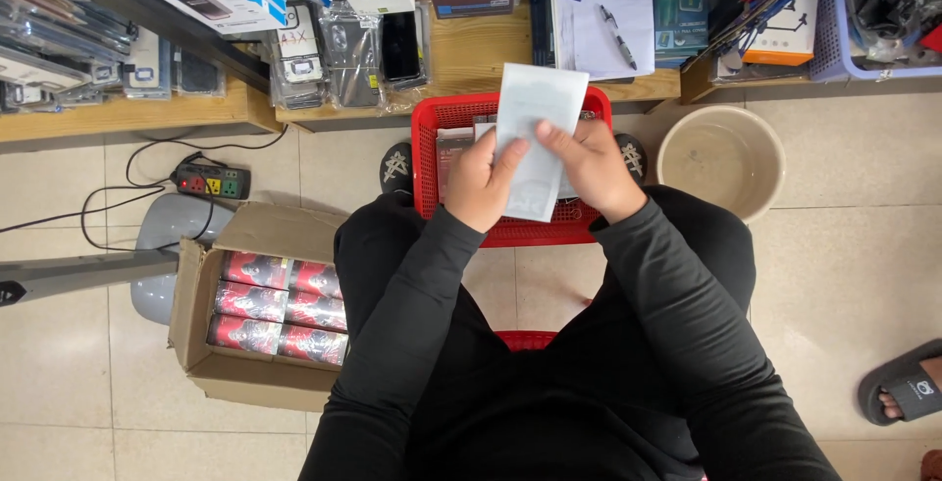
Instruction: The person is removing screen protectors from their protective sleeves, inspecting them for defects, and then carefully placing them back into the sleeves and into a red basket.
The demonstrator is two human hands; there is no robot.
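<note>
Both hands, left hand (481, 182) and right hand (592, 169), pinch one slippery white packet (535, 137) over the red basket (428, 133); loose grip, it probably drops in.

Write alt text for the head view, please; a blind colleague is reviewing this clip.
Seen from above, a seated person's left hand and right hand hold a white flat packet over a red plastic basket on the tiled floor. An open cardboard box of red packages sits at left, a beige basin at right.

Phone-accessory shop — shelves (137, 113) of packaged cases (348, 54)
</note>
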